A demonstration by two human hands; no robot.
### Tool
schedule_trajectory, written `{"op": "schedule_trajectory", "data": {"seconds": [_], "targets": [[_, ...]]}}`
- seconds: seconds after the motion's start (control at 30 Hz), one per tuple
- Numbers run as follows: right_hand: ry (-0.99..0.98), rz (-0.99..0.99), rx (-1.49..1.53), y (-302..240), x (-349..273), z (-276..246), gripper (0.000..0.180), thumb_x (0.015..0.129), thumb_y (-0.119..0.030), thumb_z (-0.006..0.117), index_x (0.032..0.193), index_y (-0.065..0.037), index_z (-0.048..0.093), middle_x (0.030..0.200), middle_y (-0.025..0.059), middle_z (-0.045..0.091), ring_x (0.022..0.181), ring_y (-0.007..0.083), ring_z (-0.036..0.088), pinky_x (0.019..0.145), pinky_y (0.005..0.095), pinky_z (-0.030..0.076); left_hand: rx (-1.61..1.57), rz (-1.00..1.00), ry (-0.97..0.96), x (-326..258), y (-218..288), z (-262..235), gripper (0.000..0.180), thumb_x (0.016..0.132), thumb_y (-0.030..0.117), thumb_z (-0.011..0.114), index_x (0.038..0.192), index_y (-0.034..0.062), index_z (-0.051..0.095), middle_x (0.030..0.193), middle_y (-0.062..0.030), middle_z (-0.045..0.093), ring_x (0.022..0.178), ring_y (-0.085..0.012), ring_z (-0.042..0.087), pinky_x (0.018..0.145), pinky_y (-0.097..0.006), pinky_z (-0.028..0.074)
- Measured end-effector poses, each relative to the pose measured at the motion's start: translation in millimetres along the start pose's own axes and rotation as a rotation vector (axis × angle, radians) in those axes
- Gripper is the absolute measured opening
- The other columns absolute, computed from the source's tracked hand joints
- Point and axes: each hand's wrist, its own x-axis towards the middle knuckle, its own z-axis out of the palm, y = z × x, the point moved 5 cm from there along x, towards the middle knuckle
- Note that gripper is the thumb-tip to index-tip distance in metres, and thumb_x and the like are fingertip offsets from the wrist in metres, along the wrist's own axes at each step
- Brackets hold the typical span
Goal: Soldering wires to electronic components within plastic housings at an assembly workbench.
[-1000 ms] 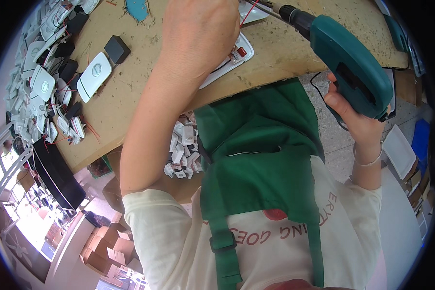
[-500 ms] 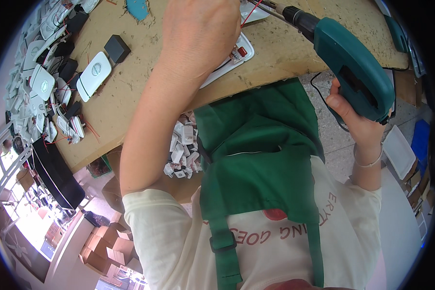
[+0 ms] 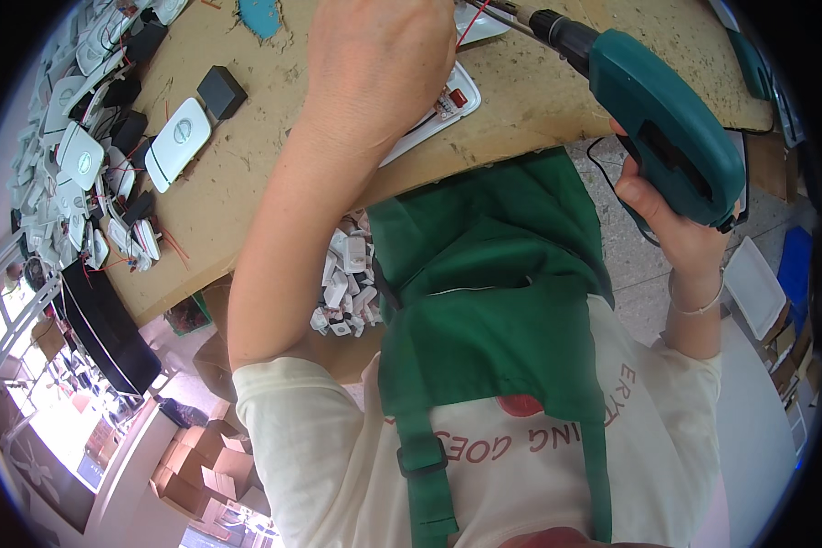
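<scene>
My left hand (image 3: 384, 59) is over the workbench at the top edge, curled closed; its fingertips are hidden, so what they pinch cannot be seen. Under and beside it lies a white plastic housing (image 3: 466, 102) with a small circuit board (image 3: 449, 102) and red part in it. A thin red wire (image 3: 471, 26) rises just right of the hand. My right hand (image 3: 671, 224) grips a dark green pistol-shaped soldering gun (image 3: 667, 119) with a black collar. Its thin metal front end points left, close to the red wire, and its tip is not clearly visible.
On the bench (image 3: 274, 128) lie a white rounded housing (image 3: 178, 144) and a black block (image 3: 221, 92). A heap of white housings with wires (image 3: 78, 155) fills the left side. Below the bench edge stands a box of small white parts (image 3: 347, 274). A black cord (image 3: 594, 164) hangs near the gun.
The soldering gun has shifted very slightly to the left. A finger of my right hand now shows beside its handle. My left hand has hardly moved.
</scene>
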Motion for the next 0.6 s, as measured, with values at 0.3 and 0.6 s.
{"op": "schedule_trajectory", "data": {"seconds": [0.3,0.6], "targets": [[-0.007,-0.04,-0.056,-2.2,-1.0,-0.8,0.029,0.071,-0.009,0.086,0.092,-0.001,0.069,0.08,0.0035,0.07,0.069,0.0107,0.063,0.065,0.0235,0.051,-0.028,-0.002,-0.009,0.6,0.9,-0.4,0.004,0.076,-0.004,0.057,0.075,-0.0064,0.059,0.092,-0.0205,0.059,0.081,-0.0392,0.059,0.071,-0.043,0.048],[0.0,-0.021,-0.067,-1.6,-2.4,-2.0,0.029,0.071,-0.012,0.087,0.091,-0.001,0.069,0.079,0.0033,0.069,0.068,0.0107,0.063,0.064,0.0233,0.051,0.002,-0.01,-0.012,0.6,0.6,0.5,0.005,0.077,-0.003,0.056,0.075,-0.0059,0.06,0.092,-0.0204,0.059,0.08,-0.0392,0.059,0.071,-0.043,0.048]]}}
